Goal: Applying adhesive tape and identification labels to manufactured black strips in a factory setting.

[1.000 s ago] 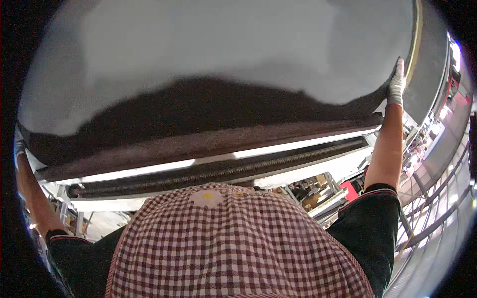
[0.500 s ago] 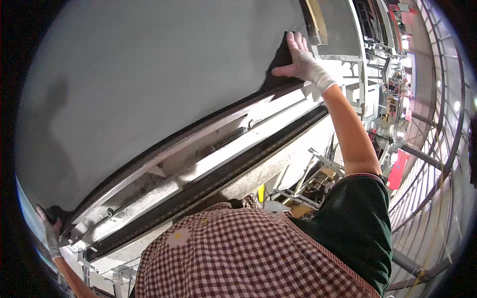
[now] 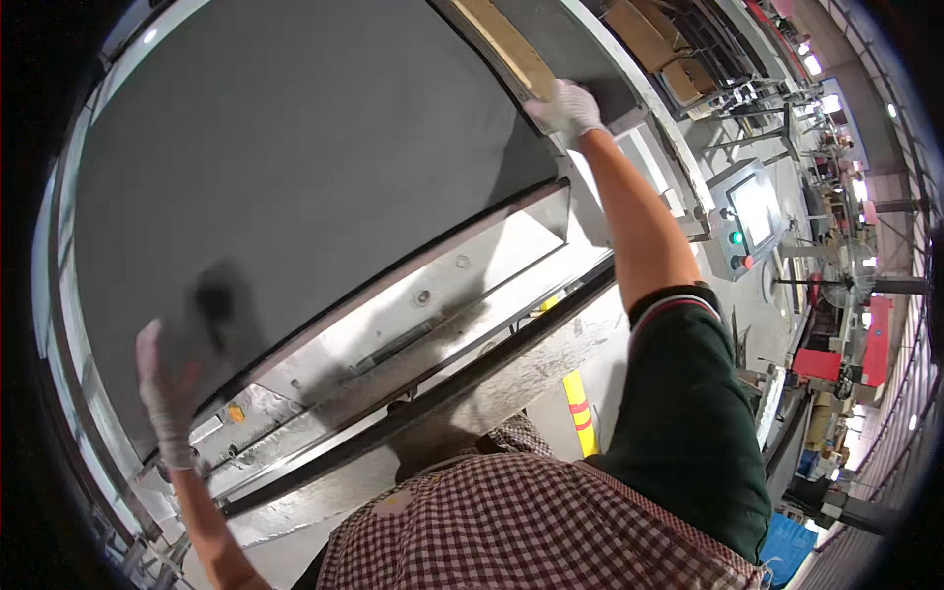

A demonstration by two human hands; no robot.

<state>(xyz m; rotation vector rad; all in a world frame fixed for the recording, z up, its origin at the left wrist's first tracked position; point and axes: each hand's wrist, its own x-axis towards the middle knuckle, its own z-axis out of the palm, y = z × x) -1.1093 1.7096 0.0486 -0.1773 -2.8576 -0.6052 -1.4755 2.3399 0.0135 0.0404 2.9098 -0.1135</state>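
A large dark grey sheet (image 3: 315, 167) is held spread above the metal machine frame (image 3: 433, 324), tilted more steeply than a second ago, its long axis running lower left to upper right; the gloved left hand (image 3: 169, 388) and right hand (image 3: 565, 108) are pressed flat, fingers spread, on opposite ends

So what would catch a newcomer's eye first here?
The big dark grey sheet fills the upper left, lying on a metal machine bed. The gloved left hand lies on its lower left corner and the gloved right hand on its upper right edge. A control panel with a screen stands at right.
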